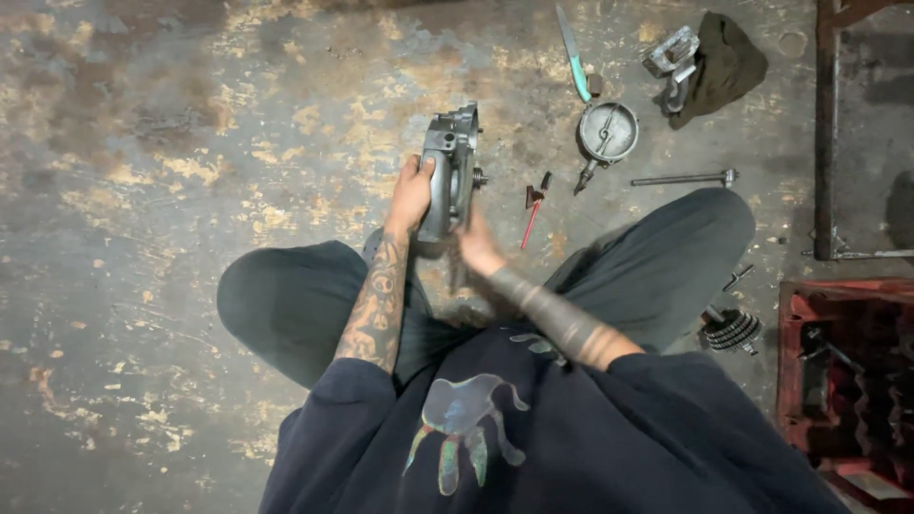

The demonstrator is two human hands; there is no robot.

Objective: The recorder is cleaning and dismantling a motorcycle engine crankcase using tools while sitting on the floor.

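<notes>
I sit on the floor with my knees apart. My left hand [411, 193] grips the left side of a grey metal engine casing [449, 162], held upright on edge in front of me. My right hand [475, 246] is blurred and sits at the casing's lower right edge; whether it grips the casing or only touches it is unclear. A short shaft sticks out of the casing's right face.
On the floor ahead lie a red-handled tool [533, 211], a round metal cover [607, 131], a teal-handled blade [573, 52], a metal part on a dark rag [724, 62] and a long bolt [685, 178]. A gear cluster [731, 329] and a red crate [843, 371] sit right.
</notes>
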